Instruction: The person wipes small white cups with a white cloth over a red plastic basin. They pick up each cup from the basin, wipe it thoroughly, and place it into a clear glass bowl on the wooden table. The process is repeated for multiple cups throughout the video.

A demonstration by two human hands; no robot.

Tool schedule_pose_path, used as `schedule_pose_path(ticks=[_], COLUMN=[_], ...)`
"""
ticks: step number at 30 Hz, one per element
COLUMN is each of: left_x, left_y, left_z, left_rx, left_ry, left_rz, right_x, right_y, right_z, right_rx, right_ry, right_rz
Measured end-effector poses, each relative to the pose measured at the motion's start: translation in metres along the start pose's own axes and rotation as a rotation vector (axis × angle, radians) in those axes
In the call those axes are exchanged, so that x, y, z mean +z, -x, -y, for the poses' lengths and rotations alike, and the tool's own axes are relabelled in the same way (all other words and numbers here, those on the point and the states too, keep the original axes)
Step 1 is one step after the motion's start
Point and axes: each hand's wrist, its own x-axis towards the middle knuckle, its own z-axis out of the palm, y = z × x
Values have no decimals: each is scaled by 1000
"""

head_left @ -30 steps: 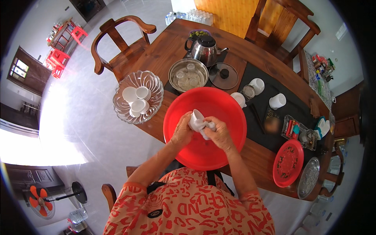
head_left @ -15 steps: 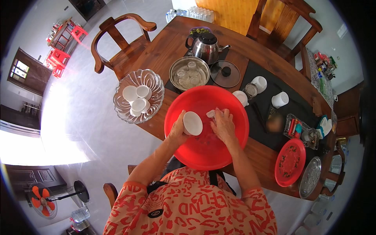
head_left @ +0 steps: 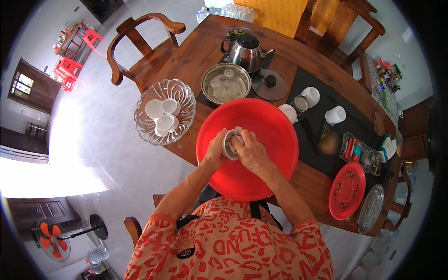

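Head view, the only one here: both hands are down in the big red basin (head_left: pixel 275 154) sitting at the near edge of the wooden counter (head_left: pixel 196 51). The left hand (head_left: pixel 215 150) is wrapped around a small white cup (head_left: pixel 228 143), holding it from the left side. The right hand (head_left: pixel 251 151) is curled in against the cup from the right, fingers pressing what looks like a bit of white cloth (head_left: pixel 238 135) onto it. So both hands are closed on it, not spread. The cup sits right between them, just left of the basin's middle, tipped on its side as far as I can tell, though the fingers hide its mouth. Neither hand is really nearer, both are touching it.

Around it: a cut-glass bowl (head_left: pixel 184 100) with more white cups inside is just left of the basin, and a steel bowl (head_left: pixel 207 84) with glass cups in water is right behind it, with a steel kettle (head_left: pixel 245 51) beyond. A glass lid (head_left: pixel 269 84), a few white cups (head_left: pixel 335 115) and a red plate (head_left: pixel 347 191) are off to the right.

Compared with half a second ago: back then the left hand held the cup up alone with its open mouth showing, and the right hand was apart, further right in the basin. Now the right hand has come back onto the cup.
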Motion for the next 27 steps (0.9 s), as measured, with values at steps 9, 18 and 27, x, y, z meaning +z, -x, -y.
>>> schedule_pose_path(ticks=[9,18,27], left_x=[-2,4,11], left_y=[2,8,7], left_z=[5,6,8], left_rx=[135,361,210], left_ry=[-130,-530,-308], left_rz=[-35,20,-104], right_x=[11,16,25], right_y=[4,3,-2], right_z=[4,13,4], right_rx=[143,164,483], right_ry=[-539,-22,-711], right_rz=[104,48,-319])
